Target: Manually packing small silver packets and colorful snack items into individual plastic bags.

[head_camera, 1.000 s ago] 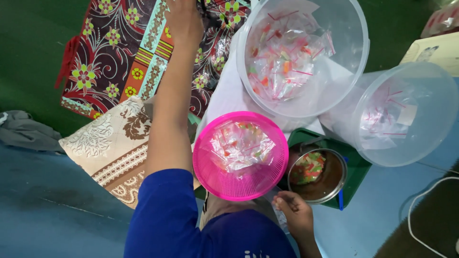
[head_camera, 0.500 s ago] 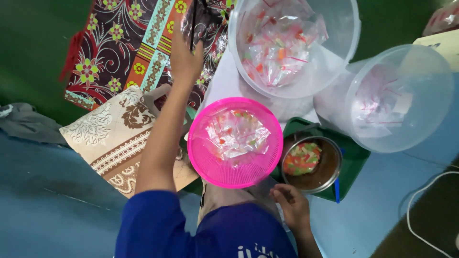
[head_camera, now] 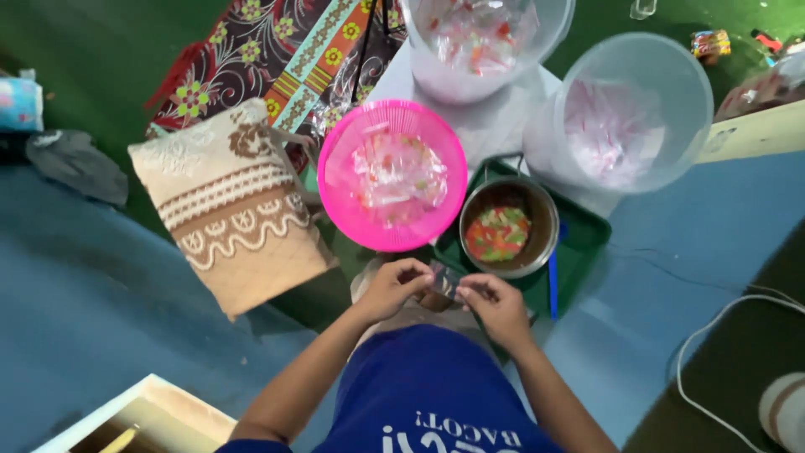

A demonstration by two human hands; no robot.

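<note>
Pinching small dark packet [head_camera: 444,280] btwn both grips, left hand [head_camera: 392,288], right hand [head_camera: 495,304], below pink basket [head_camera: 335,180]

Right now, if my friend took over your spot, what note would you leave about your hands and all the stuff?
Left hand and right hand together pinch a small dark packet just above the lap.
Pink basket straight ahead holds clear filled wrappers.
Metal pot of red and green bits sits on the green tray, right of the basket.
Two clear tubs behind: far tub has filled wrappers, right tub has pale plastic pieces.
Done: some wrappers filled. Left: the pot is not empty.
</note>
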